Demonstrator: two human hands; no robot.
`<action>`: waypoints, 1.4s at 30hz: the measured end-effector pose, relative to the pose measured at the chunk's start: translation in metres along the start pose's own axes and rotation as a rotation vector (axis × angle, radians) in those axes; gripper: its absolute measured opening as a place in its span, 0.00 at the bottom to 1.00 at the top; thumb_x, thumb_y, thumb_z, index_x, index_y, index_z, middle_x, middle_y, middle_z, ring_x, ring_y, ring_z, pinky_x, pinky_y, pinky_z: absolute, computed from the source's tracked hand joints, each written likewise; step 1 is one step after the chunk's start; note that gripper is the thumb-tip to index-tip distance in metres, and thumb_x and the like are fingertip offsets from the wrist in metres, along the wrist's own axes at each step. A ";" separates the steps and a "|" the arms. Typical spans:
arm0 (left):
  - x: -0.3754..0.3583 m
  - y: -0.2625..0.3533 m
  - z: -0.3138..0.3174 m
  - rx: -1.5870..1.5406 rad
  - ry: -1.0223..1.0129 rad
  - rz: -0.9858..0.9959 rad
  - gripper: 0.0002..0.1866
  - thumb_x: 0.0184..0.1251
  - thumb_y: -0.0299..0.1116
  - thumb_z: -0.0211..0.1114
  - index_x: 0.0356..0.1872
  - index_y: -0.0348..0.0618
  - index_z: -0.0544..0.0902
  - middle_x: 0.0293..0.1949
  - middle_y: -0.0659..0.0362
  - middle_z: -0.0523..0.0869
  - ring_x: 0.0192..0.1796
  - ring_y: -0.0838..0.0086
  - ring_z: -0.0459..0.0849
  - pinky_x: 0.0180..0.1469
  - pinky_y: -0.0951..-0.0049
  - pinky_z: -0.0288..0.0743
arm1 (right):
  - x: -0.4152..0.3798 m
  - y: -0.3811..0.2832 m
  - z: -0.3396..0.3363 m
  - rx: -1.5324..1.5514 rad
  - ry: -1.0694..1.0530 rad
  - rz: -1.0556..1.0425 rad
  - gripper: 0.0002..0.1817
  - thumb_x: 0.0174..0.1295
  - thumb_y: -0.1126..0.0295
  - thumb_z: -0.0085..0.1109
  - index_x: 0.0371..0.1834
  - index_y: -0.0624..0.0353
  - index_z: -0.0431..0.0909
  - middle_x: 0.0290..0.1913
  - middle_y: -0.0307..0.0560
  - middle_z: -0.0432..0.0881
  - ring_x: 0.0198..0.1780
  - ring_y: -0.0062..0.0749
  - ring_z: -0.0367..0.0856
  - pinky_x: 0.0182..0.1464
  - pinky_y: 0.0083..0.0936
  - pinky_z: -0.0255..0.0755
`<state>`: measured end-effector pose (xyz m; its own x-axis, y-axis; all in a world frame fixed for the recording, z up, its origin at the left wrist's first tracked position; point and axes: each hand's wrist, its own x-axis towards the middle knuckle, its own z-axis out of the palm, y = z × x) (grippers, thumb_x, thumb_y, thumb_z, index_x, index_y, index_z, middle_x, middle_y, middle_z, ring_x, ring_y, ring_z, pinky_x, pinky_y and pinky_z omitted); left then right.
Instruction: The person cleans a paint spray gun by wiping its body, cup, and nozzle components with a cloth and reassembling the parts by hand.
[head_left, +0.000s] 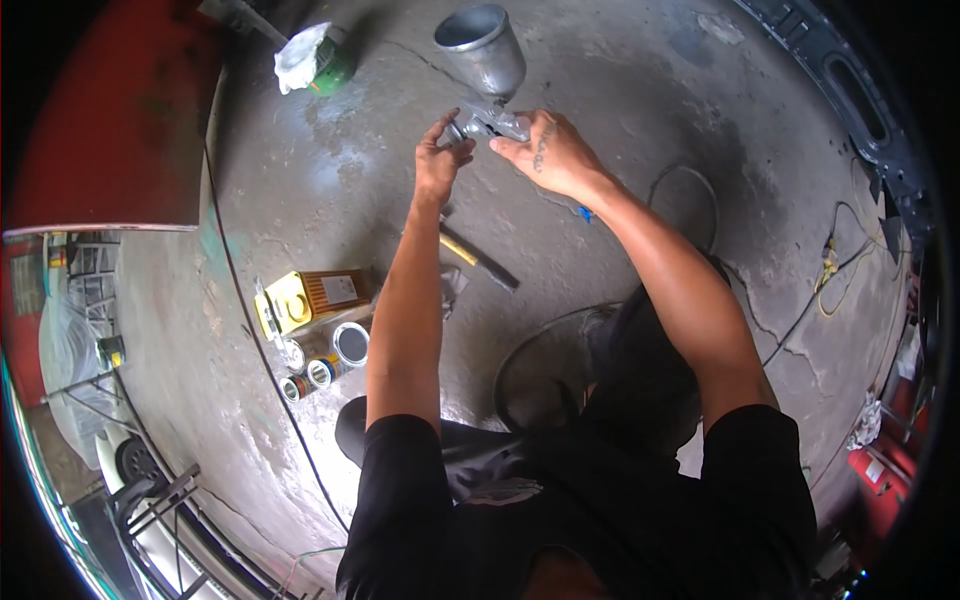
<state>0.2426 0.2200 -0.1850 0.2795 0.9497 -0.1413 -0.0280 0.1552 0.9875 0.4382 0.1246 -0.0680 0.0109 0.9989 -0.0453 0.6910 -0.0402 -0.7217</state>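
Note:
A metal spray gun (497, 122) with a grey cup (482, 55) on top is held up in front of me, above the floor. My right hand (552, 152) is closed around the gun's body from the right, its thumb near the front part. On the other side, my left hand (441, 160) has its thumb and fingers curled around the round metal nozzle end (456, 131). The cup stands nearly upright with its open mouth facing up. Part of the gun's handle is hidden behind my right hand.
Left of my knees stand a yellow rectangular can (300, 303) and several round tins (351, 343). A hammer-like tool (478, 258) lies on the concrete floor. A green container (330, 72) with a white cover sits farther off. Dark hose (505, 375) loops near my legs; a red panel (110, 120) is at left.

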 end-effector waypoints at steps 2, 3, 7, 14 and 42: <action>0.003 -0.001 0.000 -0.032 0.026 -0.018 0.36 0.63 0.18 0.70 0.75 0.41 0.76 0.51 0.53 0.88 0.46 0.69 0.89 0.48 0.67 0.89 | 0.000 -0.001 -0.004 -0.040 -0.054 0.039 0.26 0.70 0.52 0.67 0.46 0.72 0.84 0.40 0.67 0.90 0.47 0.63 0.90 0.53 0.46 0.83; 0.007 -0.003 -0.001 -0.049 0.039 -0.026 0.35 0.63 0.18 0.71 0.74 0.44 0.78 0.51 0.54 0.87 0.46 0.70 0.88 0.46 0.68 0.89 | -0.001 -0.003 -0.006 -0.036 -0.066 0.052 0.25 0.70 0.52 0.67 0.46 0.71 0.84 0.40 0.67 0.90 0.47 0.63 0.90 0.53 0.46 0.83; 0.016 -0.004 -0.003 -0.025 -0.004 0.022 0.37 0.64 0.17 0.68 0.77 0.36 0.72 0.52 0.51 0.89 0.47 0.67 0.91 0.50 0.65 0.91 | -0.004 -0.005 -0.007 -0.043 -0.095 0.069 0.24 0.70 0.52 0.67 0.47 0.68 0.85 0.41 0.66 0.90 0.47 0.61 0.91 0.53 0.46 0.83; 0.021 -0.019 0.000 0.046 0.005 -0.013 0.38 0.60 0.18 0.70 0.76 0.44 0.76 0.49 0.55 0.87 0.44 0.71 0.87 0.43 0.71 0.86 | -0.003 -0.005 -0.007 -0.052 -0.007 0.029 0.25 0.71 0.52 0.66 0.49 0.69 0.84 0.41 0.65 0.90 0.48 0.60 0.91 0.54 0.47 0.83; 0.027 -0.008 0.007 -0.320 0.021 -0.081 0.39 0.70 0.20 0.66 0.82 0.47 0.66 0.52 0.51 0.84 0.51 0.64 0.87 0.53 0.54 0.90 | -0.004 -0.002 -0.013 -0.066 -0.070 0.103 0.26 0.69 0.52 0.68 0.48 0.70 0.84 0.43 0.66 0.90 0.48 0.61 0.90 0.54 0.46 0.83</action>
<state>0.2573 0.2420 -0.1960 0.2738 0.9356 -0.2231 -0.3073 0.3049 0.9014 0.4463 0.1208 -0.0576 0.0354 0.9855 -0.1660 0.7351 -0.1382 -0.6638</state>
